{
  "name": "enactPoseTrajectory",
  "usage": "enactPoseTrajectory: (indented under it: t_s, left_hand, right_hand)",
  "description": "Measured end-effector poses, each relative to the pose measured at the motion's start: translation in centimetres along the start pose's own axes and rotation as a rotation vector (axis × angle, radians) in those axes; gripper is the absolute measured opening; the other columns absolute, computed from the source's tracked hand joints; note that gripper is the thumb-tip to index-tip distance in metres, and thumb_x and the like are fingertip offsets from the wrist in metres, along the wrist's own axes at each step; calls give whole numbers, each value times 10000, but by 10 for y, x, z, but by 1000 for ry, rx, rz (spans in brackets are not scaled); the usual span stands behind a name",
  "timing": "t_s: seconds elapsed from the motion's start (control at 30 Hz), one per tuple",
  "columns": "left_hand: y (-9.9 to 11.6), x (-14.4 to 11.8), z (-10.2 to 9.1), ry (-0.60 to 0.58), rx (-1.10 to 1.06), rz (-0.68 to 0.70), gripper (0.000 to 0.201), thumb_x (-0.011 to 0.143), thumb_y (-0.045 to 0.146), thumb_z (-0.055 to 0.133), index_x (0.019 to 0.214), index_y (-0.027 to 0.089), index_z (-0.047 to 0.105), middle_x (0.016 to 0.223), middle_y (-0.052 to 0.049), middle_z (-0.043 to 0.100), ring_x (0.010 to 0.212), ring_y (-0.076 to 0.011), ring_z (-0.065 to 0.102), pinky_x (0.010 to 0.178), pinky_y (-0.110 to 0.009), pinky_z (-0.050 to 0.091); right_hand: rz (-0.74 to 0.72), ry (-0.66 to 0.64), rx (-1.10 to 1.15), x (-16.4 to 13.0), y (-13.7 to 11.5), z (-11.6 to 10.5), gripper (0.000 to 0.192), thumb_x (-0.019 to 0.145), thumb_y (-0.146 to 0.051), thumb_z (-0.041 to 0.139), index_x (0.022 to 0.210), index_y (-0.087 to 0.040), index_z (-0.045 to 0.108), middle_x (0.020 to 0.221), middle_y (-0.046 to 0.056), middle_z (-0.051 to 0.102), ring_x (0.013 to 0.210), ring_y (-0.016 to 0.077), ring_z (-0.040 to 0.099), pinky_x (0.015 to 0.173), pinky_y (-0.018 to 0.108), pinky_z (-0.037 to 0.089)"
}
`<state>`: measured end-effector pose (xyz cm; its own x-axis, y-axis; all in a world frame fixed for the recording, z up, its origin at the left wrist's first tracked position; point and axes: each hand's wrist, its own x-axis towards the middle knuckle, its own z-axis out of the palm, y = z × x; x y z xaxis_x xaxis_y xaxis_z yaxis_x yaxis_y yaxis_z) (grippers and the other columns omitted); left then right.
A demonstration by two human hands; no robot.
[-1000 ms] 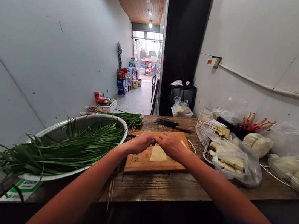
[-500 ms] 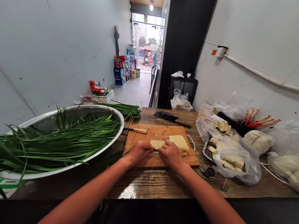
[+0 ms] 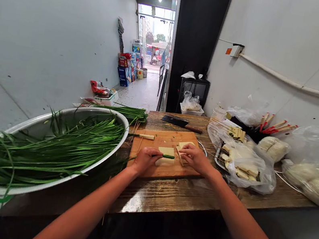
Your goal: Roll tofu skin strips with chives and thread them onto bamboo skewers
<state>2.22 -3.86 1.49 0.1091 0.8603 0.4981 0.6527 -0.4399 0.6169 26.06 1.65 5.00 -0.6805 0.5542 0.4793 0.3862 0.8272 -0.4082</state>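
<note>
Chives, long and green, are filling the big round metal basin [image 3: 23,129] at my left, leaves [image 3: 50,150] spilling over the rim. Worn wooden tabletop [image 3: 171,195] is carrying everything; clear plastic bags of pale tofu strips [image 3: 246,166] are sitting to the right, black-bladed cleaver [image 3: 181,123] lying behind the board. Rectangular wooden cutting board [image 3: 151,167] is lying between basin and bags.

My hands are splitting apart compared with half a second ago, when both were pinching together at the board's near edge. My left hand [image 3: 145,158] is staying low, fingers curled closed over the short green chive piece [image 3: 168,156], which is poking out to the right beside the square pale tofu sheet [image 3: 166,151] lying flat on the board. My right hand [image 3: 194,157] is shifting back and right onto the small stack of tofu sheets [image 3: 183,148], fingertips closing on the top sheet; whether it is lifted I cannot tell. Judging by this, one roll step is ending and I am fetching a fresh sheet. One finished pale roll on a thin bamboo skewer [image 3: 146,136] is lying at the board's far-left corner.
</note>
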Motion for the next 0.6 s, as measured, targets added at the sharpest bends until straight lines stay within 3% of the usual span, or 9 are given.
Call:
enactPoseTrajectory:
  t_s: [0.23,0.43,0.6]
  left_hand:
    - [6,1,5,-70,45,-26,92,735,128,655,781,174,720,804,-36,718,729,-133,653,707,-223,493]
    - [5,-2,2,-73,92,-34,90,726,133,666,763,193,722,779,-21,717,719,-132,647,702,-228,484]
    - [5,-3,1,-112,125,79,90,763,165,638,765,197,721,761,-27,703,723,-134,615,687,-233,465]
  right_hand:
    - [-13,-132,-188,-5,-8,22,191,855,-187,508,898,-209,692,883,53,669,803,147,532,744,259,405]
    - [-32,-197,-315,0,-13,26,214,865,-181,488,843,-208,699,811,33,681,688,136,491,679,260,359]
    - [-103,-182,-366,-2,-15,26,204,877,-229,495,818,-208,689,826,18,681,701,147,472,670,275,341]
